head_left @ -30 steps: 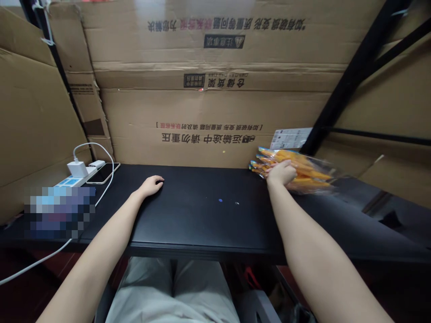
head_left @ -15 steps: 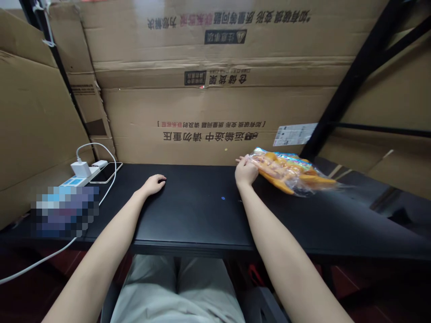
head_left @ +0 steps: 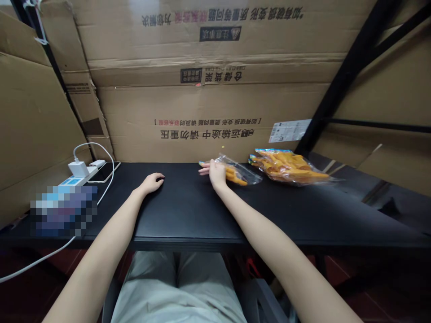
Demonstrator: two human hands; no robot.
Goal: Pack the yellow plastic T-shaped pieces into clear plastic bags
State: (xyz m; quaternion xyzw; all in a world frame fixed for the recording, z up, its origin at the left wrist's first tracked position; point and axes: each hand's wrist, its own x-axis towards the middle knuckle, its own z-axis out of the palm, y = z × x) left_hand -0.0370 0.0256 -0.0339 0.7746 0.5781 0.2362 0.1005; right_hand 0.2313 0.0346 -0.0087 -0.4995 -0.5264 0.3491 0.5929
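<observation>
My left hand (head_left: 152, 183) rests on the black tabletop (head_left: 188, 211), loosely curved, thumb and fingers apart, with nothing in it. At the back middle of the table, my right hand (head_left: 217, 174) holds a small clear plastic bag (head_left: 237, 174) with orange pieces inside. Part of this bag is under the hand, and its blue-edged end shows past the fingertips on the left. Farther right lies a pile of similar clear bags (head_left: 289, 166) with orange contents and shiny blue top edges. What the orange pieces are cannot be made out.
Cardboard sheets (head_left: 202, 103) wall the back and sides, against a black metal frame (head_left: 340, 85). At left are a power strip (head_left: 77, 178) with a white charger (head_left: 78, 169), a phone (head_left: 104, 172), a white cable (head_left: 112, 179) and a blurred-out item (head_left: 63, 211).
My right hand has moved left from the pile, bringing one bag with it. The other bags now lie on the table at the right. My left hand stays in place.
</observation>
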